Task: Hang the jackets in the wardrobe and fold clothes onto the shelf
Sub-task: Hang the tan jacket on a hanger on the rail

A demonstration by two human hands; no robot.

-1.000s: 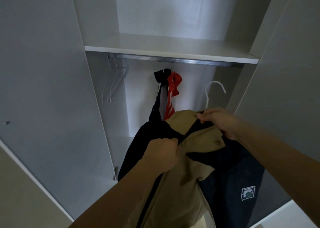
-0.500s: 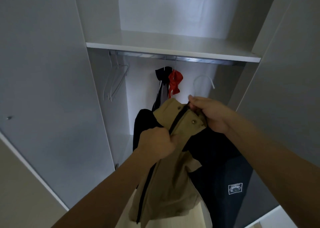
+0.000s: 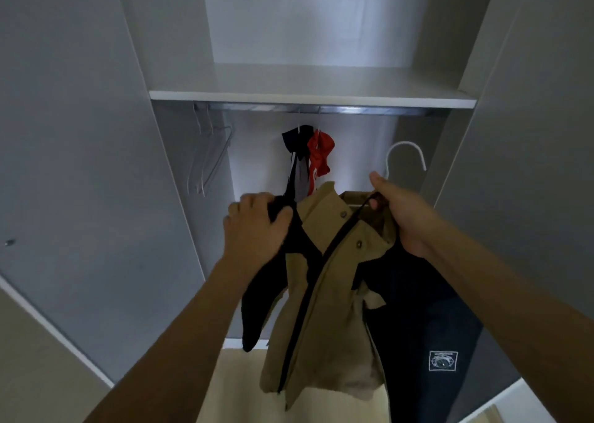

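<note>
Hazards, from left to right. Spare hangers [image 3: 209, 155] hang at the left end of the rail [image 3: 308, 109] and are unlikely to interfere. The left hand [image 3: 254, 226] grips the dark left shoulder of the jacket [image 3: 324, 294], fingers curled round the cloth. If this grip pulls sideways, the shoulder is likely to slide off the hanger arm inside. The jacket, tan with dark sleeves, hangs between both hands in front of the open wardrobe, below the shelf [image 3: 311, 96]. A black garment [image 3: 297, 152] and a red garment [image 3: 319, 155] already hang at mid-rail; a lift on that line could snag them. The right hand [image 3: 405, 217] clamps the collar and, apparently, the hanger neck. The white hook [image 3: 405, 157] stands above that hand, well below the rail and not engaged. A hook turned off-axis would probably miss the rail, and the garment would drop.

Differences from the earlier pictures: the left hand has moved from the front opening to the left shoulder. The jacket now hangs more spread out. The hook appears sharp rather than blurred.
</note>
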